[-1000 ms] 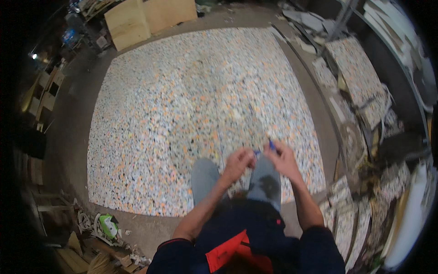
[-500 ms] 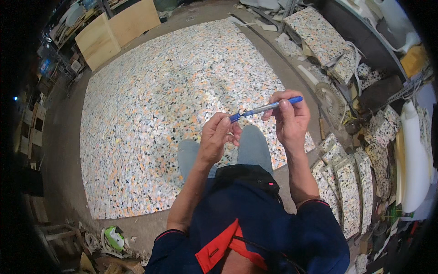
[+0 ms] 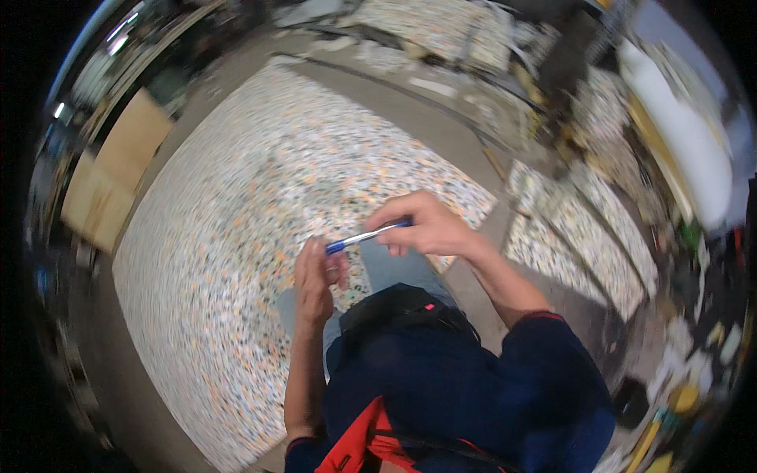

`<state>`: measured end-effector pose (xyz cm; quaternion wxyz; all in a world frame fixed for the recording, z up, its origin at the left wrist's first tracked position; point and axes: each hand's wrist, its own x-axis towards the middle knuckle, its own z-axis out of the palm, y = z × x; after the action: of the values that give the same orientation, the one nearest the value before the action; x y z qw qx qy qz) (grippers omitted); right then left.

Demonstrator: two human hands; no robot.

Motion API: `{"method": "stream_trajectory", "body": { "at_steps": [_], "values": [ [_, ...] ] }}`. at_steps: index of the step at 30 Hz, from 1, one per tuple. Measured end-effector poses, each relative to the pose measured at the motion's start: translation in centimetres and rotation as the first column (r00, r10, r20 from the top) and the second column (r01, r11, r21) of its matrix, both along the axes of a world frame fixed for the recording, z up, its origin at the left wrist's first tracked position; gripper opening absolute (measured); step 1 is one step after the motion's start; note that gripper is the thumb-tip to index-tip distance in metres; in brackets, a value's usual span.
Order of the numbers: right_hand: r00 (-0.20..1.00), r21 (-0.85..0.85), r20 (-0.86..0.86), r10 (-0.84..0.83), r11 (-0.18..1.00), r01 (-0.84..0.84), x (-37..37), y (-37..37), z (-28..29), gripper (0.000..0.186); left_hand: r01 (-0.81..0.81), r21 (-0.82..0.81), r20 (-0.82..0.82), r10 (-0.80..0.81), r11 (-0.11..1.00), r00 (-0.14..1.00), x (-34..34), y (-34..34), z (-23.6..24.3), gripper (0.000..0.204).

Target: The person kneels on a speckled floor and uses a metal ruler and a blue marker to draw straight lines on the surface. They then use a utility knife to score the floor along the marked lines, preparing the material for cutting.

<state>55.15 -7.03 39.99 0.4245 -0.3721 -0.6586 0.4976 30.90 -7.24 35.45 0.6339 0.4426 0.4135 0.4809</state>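
Observation:
A slim pen [image 3: 365,237] with a silver barrel and blue end lies between my two hands, above my knees. My left hand [image 3: 315,285] pinches its blue cap [image 3: 336,247]. Fingers of my right hand [image 3: 430,227] are closed round the barrel near the other blue end. Cap and barrel now appear to meet, though blur hides how firmly. Under the hands a large speckled foam sheet [image 3: 229,213] lies flat on the floor, reaching up to my legs.
Thick speckled foam pieces [image 3: 564,236] lie to the right, beside a long white roll [image 3: 686,134]. More foam slabs [image 3: 426,27] and scraps are piled along the far side. Plywood boards [image 3: 114,173] lean at the far left, near cluttered shelving.
The pen's barrel has come together with the cap, closing the gap at the tip. Both hands are lower and further left in view. The whole view has swung to the right.

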Motion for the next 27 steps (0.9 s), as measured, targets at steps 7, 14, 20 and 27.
{"method": "stream_trajectory", "body": {
  "at_steps": [7,14,20,27],
  "values": [
    [0.959,0.190,0.117,-0.256,0.954,0.232,-1.2,-3.5,-3.1,0.012,-0.052,0.152,-0.430,0.113,0.987,0.896,4.6,0.1,-2.2,0.056],
    [0.886,0.056,-0.049,-0.461,0.884,0.463,2.4,-3.7,-6.5,0.014,0.123,0.137,-0.574,-0.022,0.983,0.819,9.9,3.5,-4.0,0.060],
    [0.791,0.002,0.164,-0.590,0.802,0.597,13.3,4.5,-19.8,0.024,0.261,0.145,-0.683,-0.094,0.954,0.724,15.5,11.5,-14.9,0.057],
    [0.171,0.134,0.807,-0.566,0.456,0.880,31.7,15.4,-38.4,0.040,0.268,-0.149,-0.982,-0.174,0.952,0.074,-1.3,9.9,-25.4,0.063]
  ]
}}
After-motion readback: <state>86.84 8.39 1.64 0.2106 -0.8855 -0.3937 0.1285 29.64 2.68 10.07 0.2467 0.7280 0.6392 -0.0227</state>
